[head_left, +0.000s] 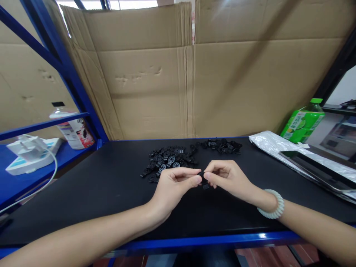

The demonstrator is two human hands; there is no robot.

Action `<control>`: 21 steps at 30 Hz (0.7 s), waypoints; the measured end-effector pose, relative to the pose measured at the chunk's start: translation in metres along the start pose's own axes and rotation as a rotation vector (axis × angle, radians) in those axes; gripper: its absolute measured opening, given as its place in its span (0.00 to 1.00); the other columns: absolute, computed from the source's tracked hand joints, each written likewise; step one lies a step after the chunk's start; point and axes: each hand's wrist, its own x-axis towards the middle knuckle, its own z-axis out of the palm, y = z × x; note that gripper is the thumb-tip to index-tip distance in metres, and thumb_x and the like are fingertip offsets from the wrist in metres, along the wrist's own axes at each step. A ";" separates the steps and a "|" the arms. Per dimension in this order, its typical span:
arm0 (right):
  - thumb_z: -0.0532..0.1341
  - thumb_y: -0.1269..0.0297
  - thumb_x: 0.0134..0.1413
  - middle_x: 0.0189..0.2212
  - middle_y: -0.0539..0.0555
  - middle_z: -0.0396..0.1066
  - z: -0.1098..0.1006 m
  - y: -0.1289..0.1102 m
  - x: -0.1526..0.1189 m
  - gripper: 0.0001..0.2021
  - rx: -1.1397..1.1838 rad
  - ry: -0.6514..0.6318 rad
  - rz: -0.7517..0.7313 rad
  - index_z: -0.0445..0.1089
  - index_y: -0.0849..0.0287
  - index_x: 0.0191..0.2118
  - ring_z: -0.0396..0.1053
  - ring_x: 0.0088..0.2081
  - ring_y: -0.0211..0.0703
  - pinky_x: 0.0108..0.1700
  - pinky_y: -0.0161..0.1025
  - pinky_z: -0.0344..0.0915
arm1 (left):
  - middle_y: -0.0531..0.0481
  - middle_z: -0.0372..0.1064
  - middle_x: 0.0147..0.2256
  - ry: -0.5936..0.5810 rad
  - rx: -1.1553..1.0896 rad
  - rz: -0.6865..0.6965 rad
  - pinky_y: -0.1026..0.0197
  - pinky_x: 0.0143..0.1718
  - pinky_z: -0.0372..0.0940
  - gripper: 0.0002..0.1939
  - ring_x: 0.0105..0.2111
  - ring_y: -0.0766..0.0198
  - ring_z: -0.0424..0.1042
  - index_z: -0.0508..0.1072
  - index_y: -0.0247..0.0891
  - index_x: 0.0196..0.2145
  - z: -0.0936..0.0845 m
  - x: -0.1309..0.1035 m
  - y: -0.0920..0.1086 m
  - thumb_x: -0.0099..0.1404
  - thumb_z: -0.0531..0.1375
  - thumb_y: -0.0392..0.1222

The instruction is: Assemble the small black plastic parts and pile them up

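Note:
Between the fingertips of both hands is a small black round plastic part [204, 178] with a short tab at its lower edge. My left hand [178, 185] pinches its left side between thumb and forefinger. On the other side, my right hand [226, 177] grips it the same way, its lower fingers curled beneath. Much of the part is hidden by the fingers. Just beyond my left hand lies a pile of black plastic parts [168, 159], several with round perforated faces. A second, smaller pile of black parts [222, 145] lies farther back to the right.
A black tabletop [116, 196] with a blue front edge carries the piles. At right are a silvery bag [271, 144], a dark-screened device [314, 165] and a green bottle [303, 120]. At left stand a power strip [33, 155] and a labelled bottle [73, 128]. Cardboard [147, 85] walls the back.

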 end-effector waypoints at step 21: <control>0.62 0.57 0.55 0.21 0.49 0.68 0.002 0.004 -0.002 0.13 -0.055 0.014 0.001 0.69 0.60 0.25 0.64 0.22 0.34 0.25 0.32 0.63 | 0.48 0.78 0.28 -0.049 0.179 0.084 0.62 0.33 0.70 0.07 0.29 0.60 0.76 0.81 0.37 0.31 -0.001 0.003 -0.001 0.53 0.67 0.38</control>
